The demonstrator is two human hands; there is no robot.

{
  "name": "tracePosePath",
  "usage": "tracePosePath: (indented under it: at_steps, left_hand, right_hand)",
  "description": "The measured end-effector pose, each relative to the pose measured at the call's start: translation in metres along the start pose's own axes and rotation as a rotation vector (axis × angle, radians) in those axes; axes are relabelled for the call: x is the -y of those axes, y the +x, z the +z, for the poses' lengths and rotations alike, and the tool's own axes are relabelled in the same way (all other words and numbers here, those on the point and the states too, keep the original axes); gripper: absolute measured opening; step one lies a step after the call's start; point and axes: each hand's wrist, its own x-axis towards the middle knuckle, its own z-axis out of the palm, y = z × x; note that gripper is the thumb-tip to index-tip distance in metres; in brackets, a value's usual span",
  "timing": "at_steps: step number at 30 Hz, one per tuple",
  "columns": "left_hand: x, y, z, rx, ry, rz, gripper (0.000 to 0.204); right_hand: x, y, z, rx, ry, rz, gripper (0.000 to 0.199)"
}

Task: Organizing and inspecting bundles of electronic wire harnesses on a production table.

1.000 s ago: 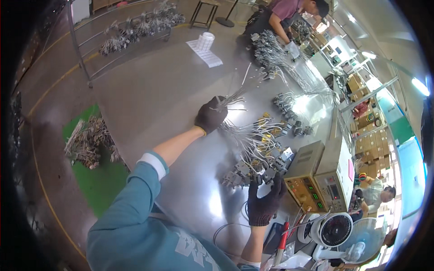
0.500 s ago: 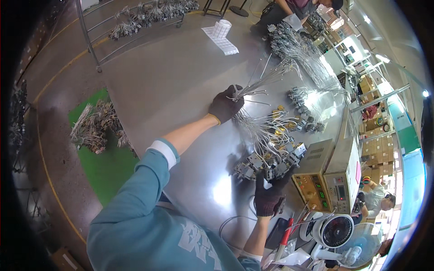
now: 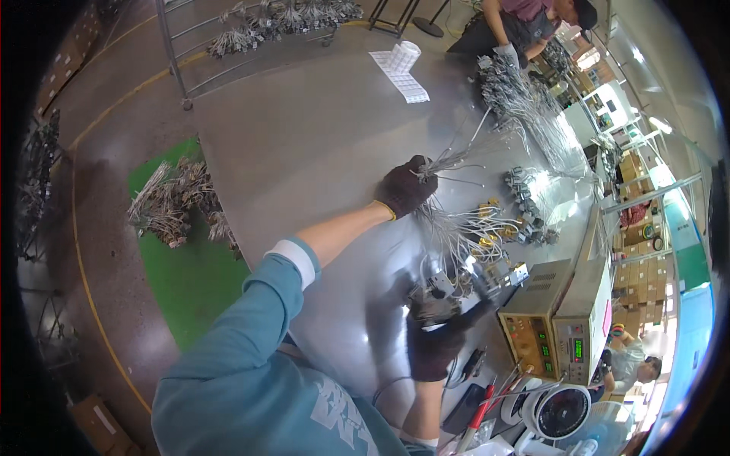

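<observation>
My left hand [image 3: 408, 188], in a dark knitted glove, is closed around a bundle of thin grey cables [image 3: 456, 161], whose loose ends fan out beyond the fist. Below it the cables [image 3: 475, 234] run toward a cluster of grey block connectors [image 3: 506, 280], with yellow parts [image 3: 487, 242] among them. My right hand [image 3: 435, 348], also gloved, is at the near side of the connectors. Motion smears its fingers, and a blurred connector shows just beyond them. Whether that hand grips it, I cannot tell.
Right of the connectors stand two bench instruments, one gold-fronted [image 3: 526, 340] and one grey [image 3: 572, 357]. A small fan [image 3: 561, 412] and a red-handled tool [image 3: 479, 418] lie nearer. Farther off are a label roll [image 3: 405, 57], another cable heap [image 3: 517, 95] and a co-worker [image 3: 525, 30].
My right hand has drawn left and nearer from the connectors. My left hand keeps its hold on the cables. The whole view has shifted, and a green display on the grey instrument is now lit.
</observation>
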Motion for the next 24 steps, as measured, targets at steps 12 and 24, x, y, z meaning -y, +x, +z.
tracePosePath:
  at_steps: [12,24]
  left_hand:
    - [0.029,0.013,0.031,0.15,-0.178,0.158,0.022]
    - [0.12,0.062,0.084,0.253,-1.32,-0.143,0.014]
  right_hand:
    - [0.015,-0.036,0.02,0.31,-0.112,-0.307,0.064]
    - [0.059,-0.026,0.029,0.573,-0.171,-0.588,0.045]
